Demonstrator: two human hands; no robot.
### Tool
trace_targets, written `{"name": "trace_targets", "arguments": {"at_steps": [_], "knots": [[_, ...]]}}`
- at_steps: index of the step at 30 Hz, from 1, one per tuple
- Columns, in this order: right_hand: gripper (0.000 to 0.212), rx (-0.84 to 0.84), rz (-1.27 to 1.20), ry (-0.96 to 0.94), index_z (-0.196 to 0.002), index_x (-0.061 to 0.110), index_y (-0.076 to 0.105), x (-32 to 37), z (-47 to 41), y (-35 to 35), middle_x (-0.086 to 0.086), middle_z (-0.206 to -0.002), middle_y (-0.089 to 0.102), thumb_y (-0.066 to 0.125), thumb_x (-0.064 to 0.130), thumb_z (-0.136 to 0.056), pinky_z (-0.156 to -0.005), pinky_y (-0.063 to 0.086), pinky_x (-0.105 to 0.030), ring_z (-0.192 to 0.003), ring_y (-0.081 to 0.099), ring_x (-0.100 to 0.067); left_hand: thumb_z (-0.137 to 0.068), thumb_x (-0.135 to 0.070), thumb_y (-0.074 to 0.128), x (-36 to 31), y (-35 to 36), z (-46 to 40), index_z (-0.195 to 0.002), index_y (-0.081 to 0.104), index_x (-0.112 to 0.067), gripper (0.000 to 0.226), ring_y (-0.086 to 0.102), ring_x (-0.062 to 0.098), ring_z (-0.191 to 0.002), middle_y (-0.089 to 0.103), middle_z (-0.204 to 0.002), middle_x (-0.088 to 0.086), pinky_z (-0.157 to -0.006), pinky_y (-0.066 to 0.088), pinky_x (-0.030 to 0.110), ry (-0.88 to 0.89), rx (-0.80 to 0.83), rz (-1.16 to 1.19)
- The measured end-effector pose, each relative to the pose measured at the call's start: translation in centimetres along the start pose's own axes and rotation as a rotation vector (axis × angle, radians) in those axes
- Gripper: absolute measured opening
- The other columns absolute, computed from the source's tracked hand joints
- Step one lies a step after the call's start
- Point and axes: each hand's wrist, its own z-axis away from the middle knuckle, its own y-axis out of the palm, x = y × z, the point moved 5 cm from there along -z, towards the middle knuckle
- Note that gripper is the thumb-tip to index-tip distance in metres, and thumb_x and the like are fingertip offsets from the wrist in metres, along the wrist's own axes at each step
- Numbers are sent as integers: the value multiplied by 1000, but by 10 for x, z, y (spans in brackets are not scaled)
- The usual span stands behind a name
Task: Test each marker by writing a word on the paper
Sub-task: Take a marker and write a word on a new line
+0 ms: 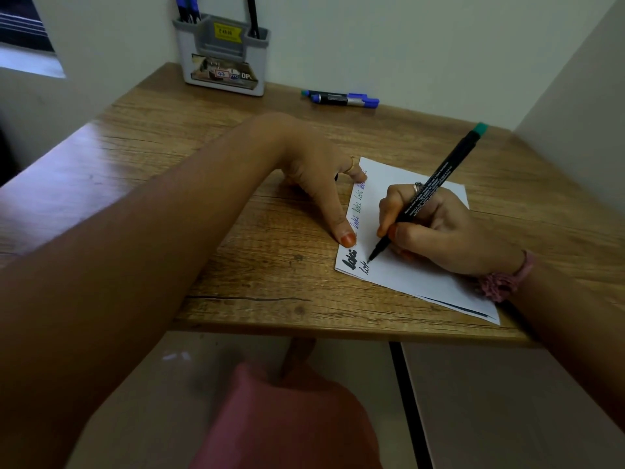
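Note:
A white sheet of paper (419,279) lies on the wooden table (257,272), with several handwritten words down its left edge. My right hand (439,231) grips a black marker with a green end (436,187), its tip touching the paper beside a half-written word near the lower left corner. My left hand (314,170) presses the paper's left edge with its thumb and a fingertip; a small dark thing peeks from under the palm, and what it is I cannot tell.
Two capped markers (341,98), one blue and one green-ended, lie at the back of the table. A grey pen holder (221,55) with more markers stands against the wall at the back left. Walls close in behind and to the right.

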Motion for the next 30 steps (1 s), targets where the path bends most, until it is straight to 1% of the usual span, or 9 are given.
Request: {"name": "trace_targets", "arguments": {"at_steps": [2, 6, 11, 14, 17, 22, 24, 27, 30], "knots": [[10, 0, -9, -5, -75, 17, 64, -1, -1, 0, -3, -66, 57, 54, 14, -75, -48, 39, -17, -50, 48, -8, -43, -64, 67, 1, 0, -1, -146, 15, -38, 118, 29, 25, -136, 26, -150, 2, -110, 31, 41, -3, -2, -6], [13, -1, -5, -12, -74, 22, 64, -1, 0, -1, -18, -67, 52, 54, 14, -74, -48, 39, -18, -51, 48, -8, -43, -64, 67, 0, 0, -1, -146, 15, -38, 118, 27, 25, -137, 22, -152, 1, -111, 30, 43, 4, 2, -7], [10, 21, -16, -25, -78, 12, 60, 1, -1, 2, 14, -69, 63, 51, 9, -78, -53, 42, -11, -55, 54, 0, -42, -65, 66, 1, 1, -1, -146, 15, -37, 119, 26, 24, -138, 20, -153, 1, -111, 31, 43, 6, 7, -4], [8, 18, -12, -16, -81, 6, 57, 3, -1, 2, 16, -71, 64, 50, 9, -78, -54, 42, -9, -56, 55, 3, -42, -65, 67, 1, 1, -2, -146, 15, -38, 119, 30, 24, -135, 26, -150, 2, -110, 32, 42, 1, 5, -2], [8, 21, -12, -15, -80, 7, 57, 3, -1, 3, 17, -71, 65, 50, 9, -78, -55, 42, -8, -57, 56, 3, -42, -65, 67, 1, 0, -1, -146, 15, -37, 119, 29, 24, -136, 26, -151, 1, -110, 32, 42, 6, -2, 6], [14, -92, -137, 21, -72, 26, 67, 0, -2, -6, 8, -66, 64, 55, 18, -72, -46, 40, -16, -49, 47, -5, -38, -67, 68, 3, -1, -1, -144, 9, -45, 124, 29, 23, -136, 23, -152, 0, -109, 33, 40, 37, 9, 58], [13, -109, -170, 28, -71, 25, 67, 4, -6, -11, 5, -60, 61, 56, 18, -70, -45, 41, -17, -48, 47, -8, -41, -65, 69, 4, -5, 0, -144, 4, -46, 124, 35, 21, -129, 29, -148, -1, -106, 37, 39, 52, -27, 103], [12, -128, -154, 6, -74, 13, 64, 24, -23, -25, 3, -52, 54, 53, 14, -70, -44, 40, -19, -48, 46, -13, -44, -59, 74, 7, -12, 2, -146, 0, -43, 127, 46, 20, -114, 47, -125, 3, -101, 43, 39, 91, -121, 237], [15, -281, -175, -17, -72, 2, 55, 42, -48, -54, -1, -46, 49, 41, 8, -73, -42, 36, -20, -43, 44, -16, -49, -55, 79, 15, -19, 2, -147, 0, -37, 127, 48, 22, -122, 48, -136, 8, -98, 40, 29, 121, -245, 382]]}}
